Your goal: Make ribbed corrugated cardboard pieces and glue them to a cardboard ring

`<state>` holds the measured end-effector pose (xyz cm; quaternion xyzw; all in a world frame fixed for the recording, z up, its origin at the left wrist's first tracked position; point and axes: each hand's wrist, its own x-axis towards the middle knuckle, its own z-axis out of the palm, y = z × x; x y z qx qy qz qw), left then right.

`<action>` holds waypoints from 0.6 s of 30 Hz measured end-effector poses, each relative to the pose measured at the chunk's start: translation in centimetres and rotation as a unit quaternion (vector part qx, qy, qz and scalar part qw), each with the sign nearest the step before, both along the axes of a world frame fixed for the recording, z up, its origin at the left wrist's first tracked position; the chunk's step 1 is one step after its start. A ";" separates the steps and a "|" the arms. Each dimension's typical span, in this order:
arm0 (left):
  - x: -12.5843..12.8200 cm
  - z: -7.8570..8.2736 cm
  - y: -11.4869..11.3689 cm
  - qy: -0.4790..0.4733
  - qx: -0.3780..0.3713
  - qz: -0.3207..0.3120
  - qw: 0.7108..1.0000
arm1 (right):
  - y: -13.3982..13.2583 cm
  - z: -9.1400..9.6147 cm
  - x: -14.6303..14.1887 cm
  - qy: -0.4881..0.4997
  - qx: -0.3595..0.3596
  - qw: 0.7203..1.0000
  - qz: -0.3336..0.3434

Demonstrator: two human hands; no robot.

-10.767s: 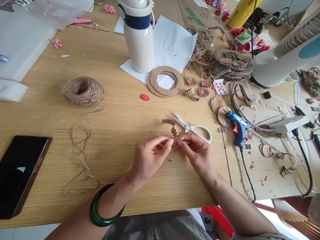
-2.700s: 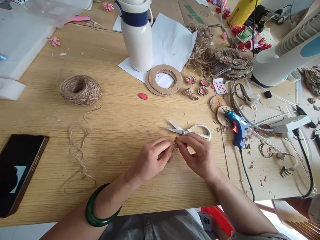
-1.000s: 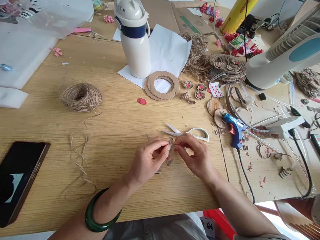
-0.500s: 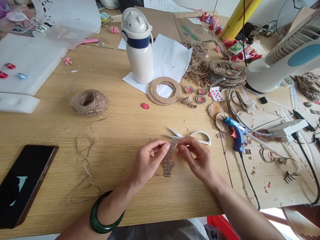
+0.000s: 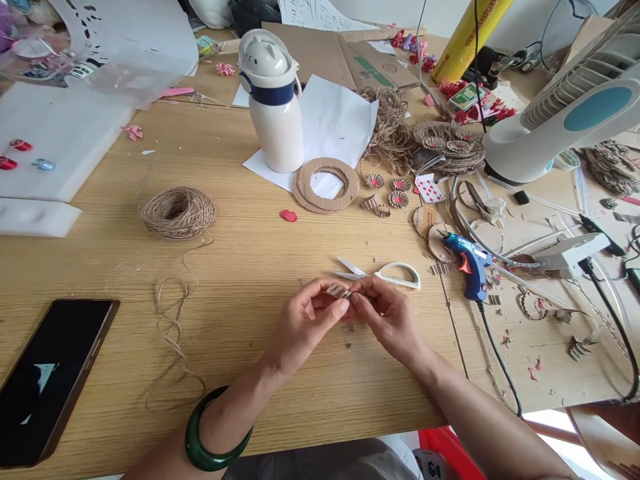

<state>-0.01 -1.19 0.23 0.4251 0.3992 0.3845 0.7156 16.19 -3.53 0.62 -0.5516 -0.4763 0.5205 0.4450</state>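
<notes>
A short strip of corrugated cardboard (image 5: 338,291) is pinched between my two hands above the table. My left hand (image 5: 311,319) closes thumb and fingers on it from the left. From the right, my right hand (image 5: 383,308) grips its end, the fingertips of both hands meeting. White-handled scissors (image 5: 400,273) lie partly spread just beyond my fingers. Small cardboard scraps (image 5: 349,328) lie under my hands. Farther off are two red paper discs (image 5: 289,215), cardboard rings (image 5: 330,185) and several rolled cardboard flowers (image 5: 399,199) with red centres.
A ball of twine (image 5: 179,212) sits left with a loose tail, a phone (image 5: 55,380) nearer me. A white bottle (image 5: 274,107) stands at the back. On the right are a blue glue gun (image 5: 473,267) with its cable, a power strip (image 5: 570,255) and a white fan (image 5: 540,140).
The cardboard strip, hanging down from my left fingers before, is now drawn up and largely hidden in my hands. My right hand has moved left onto it. The view has shifted slightly.
</notes>
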 end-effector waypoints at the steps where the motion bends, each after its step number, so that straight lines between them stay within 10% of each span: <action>1: 0.0 0.1 0.0 -0.003 -0.006 -0.009 1.000 | 0.0 0.1 0.1 0.001 0.002 1.000 0.008; 8: 0.0 0.3 0.3 0.042 0.013 0.010 0.999 | -0.2 0.0 0.4 -0.126 0.091 0.988 0.006; 14: 0.0 -0.1 0.1 0.043 -0.016 0.017 0.999 | -0.1 0.5 0.7 -0.375 0.341 0.862 -0.029; 18: 0.1 -0.1 0.1 0.052 -0.004 0.014 0.999 | -0.2 0.5 0.6 -0.359 0.322 0.876 0.004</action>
